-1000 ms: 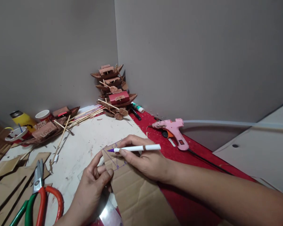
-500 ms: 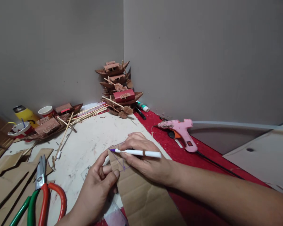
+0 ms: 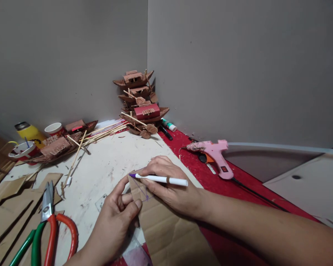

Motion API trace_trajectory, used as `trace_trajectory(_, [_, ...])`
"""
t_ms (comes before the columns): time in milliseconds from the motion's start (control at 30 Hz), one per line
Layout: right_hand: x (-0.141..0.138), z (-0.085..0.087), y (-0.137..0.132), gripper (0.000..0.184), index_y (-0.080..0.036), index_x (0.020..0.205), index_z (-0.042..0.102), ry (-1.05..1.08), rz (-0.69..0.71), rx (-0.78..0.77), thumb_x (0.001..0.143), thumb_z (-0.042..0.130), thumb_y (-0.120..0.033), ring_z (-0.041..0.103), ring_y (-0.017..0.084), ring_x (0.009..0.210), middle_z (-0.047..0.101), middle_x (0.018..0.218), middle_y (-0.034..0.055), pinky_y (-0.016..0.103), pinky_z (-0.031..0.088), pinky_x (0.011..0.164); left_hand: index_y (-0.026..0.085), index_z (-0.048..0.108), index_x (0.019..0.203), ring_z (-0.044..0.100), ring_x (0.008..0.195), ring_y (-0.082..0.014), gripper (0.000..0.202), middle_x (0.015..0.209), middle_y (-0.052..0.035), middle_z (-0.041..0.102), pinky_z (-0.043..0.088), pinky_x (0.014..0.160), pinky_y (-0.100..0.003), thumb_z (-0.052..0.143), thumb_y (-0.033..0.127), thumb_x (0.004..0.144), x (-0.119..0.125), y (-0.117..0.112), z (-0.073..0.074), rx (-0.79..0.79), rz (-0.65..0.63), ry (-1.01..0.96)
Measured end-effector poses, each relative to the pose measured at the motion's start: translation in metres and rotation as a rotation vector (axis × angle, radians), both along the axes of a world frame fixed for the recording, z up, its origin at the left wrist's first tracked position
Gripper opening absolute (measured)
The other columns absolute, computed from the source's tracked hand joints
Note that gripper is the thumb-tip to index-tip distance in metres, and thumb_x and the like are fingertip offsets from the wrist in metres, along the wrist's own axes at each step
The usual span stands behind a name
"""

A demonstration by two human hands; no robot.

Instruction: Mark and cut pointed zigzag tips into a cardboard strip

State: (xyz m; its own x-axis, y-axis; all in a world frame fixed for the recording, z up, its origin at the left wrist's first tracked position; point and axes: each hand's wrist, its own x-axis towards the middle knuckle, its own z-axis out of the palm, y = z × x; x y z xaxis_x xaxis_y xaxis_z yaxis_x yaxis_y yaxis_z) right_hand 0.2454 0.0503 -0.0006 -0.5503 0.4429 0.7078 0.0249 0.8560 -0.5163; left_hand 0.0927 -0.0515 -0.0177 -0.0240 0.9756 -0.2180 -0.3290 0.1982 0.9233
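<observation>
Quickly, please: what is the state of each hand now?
Left hand: closed, holding the cardboard sheet by its edge.
Right hand: closed, holding the purple-tipped marker.

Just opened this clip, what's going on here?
A person is marking cardboard with a pen. The left hand grips the sheet near its far end, while the right hand holds the pen, its purple tip at a corner beside some purple lines. Scissors lie on the left, a pink glue gun on the right, and model boats are stacked at the back.
</observation>
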Motion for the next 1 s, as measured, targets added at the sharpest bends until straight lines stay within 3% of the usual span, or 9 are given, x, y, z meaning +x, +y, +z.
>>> trace_trajectory(500, [0.002,0.004,-0.001,0.010,-0.018,0.097,0.064,-0.036,-0.013,0.022,0.093,0.056,-0.019,0.062,0.017,0.079,0.069,0.081,0.0040,0.036,0.044,0.081,0.026,0.043,0.141,0.040,0.051,-0.0069,0.067,0.065,0.0030,0.059,0.032,0.050,-0.021,0.072,0.031,0.081,-0.002,0.000,-0.004,0.000,-0.018,-0.014])
trace_trajectory(800, [0.004,0.006,-0.005,0.008,-0.019,0.082,0.058,0.010,-0.037,0.077,0.085,0.056,-0.012,0.057,0.016,0.069,0.061,0.071,0.0014,0.036,0.044,0.074,0.026,0.044,0.140,0.044,0.052,-0.0072,0.065,0.067,0.0025,0.061,0.035,0.049,-0.019,0.072,0.032,0.081,-0.003,0.000,-0.002,0.006,-0.008,0.012])
trace_trajectory(1000, [0.013,0.007,-0.006,0.016,-0.023,0.104,0.061,0.191,-0.079,-0.088,0.092,0.053,-0.016,0.063,0.017,0.082,0.068,0.085,0.0028,0.036,0.049,0.079,0.023,0.052,0.125,0.045,0.048,-0.0061,0.054,0.061,0.0051,0.059,0.035,0.048,-0.017,0.076,0.030,0.077,-0.004,0.002,0.001,0.025,0.052,-0.037])
